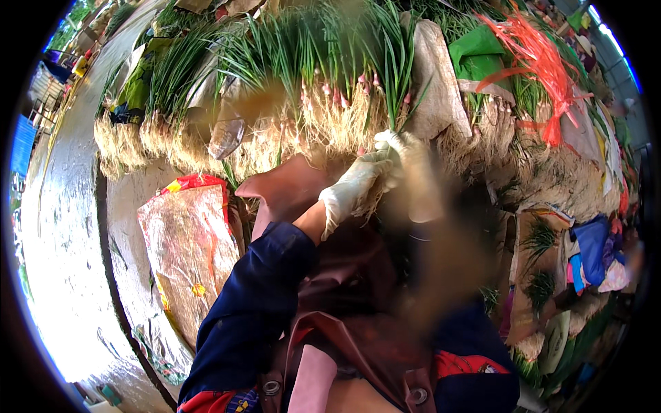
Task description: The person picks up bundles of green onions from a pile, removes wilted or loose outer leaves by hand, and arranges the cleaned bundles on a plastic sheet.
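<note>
Green onion bunch (385,76), pink bulbs, pale tangled roots (2 gloved hands gripping)

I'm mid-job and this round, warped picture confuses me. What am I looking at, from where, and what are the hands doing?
There is no machine here: a person wears a wide fisheye camera on the head, looking down, so edges bend. The left hand, in a pale glove, reaches from a dark blue sleeve to the roots of a bunch of green onions. The right hand is blurred beside it, so its grip is unclear. More bunches lie in rows, with a printed sack on the wet ground and red plastic strings at upper right.
</note>
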Available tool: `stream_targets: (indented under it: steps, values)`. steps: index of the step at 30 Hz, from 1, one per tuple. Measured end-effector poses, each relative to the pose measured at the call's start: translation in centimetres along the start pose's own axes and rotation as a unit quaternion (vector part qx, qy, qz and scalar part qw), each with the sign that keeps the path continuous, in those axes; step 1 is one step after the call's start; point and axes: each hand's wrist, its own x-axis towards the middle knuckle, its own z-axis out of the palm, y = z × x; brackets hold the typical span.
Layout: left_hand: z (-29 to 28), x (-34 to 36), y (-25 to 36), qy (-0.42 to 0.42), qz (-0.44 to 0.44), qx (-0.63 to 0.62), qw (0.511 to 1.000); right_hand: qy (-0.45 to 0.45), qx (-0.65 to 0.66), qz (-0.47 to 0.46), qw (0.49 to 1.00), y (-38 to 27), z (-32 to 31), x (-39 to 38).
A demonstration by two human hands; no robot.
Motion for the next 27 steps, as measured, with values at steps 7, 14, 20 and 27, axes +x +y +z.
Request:
stream_targets:
  steps: [7, 14, 20, 27]
  values:
    - [0.0, -1.9, 1.1, -0.100, -0.064, -0.115, 0.986, 0.102, -0.159, -0.122, 0.974, 2.8, -4.0, 0.1]
    - [0.3, -3.9, 10.4, -0.097, 0.102, -0.098, 0.985, 0.035, -0.604, -0.092, 0.791, -0.1, -9.6, 1.3]
    - [2.7, 2.4, 8.4, 0.004, 0.042, -0.006, 0.999, 0.218, -0.449, -0.045, 0.865, -8.1, -6.6, 16.1]
    - [-0.4, 3.4, 7.6, 0.151, 0.096, 0.154, 0.972, -0.086, -0.130, -0.024, 0.987, -7.1, -3.3, 10.2]
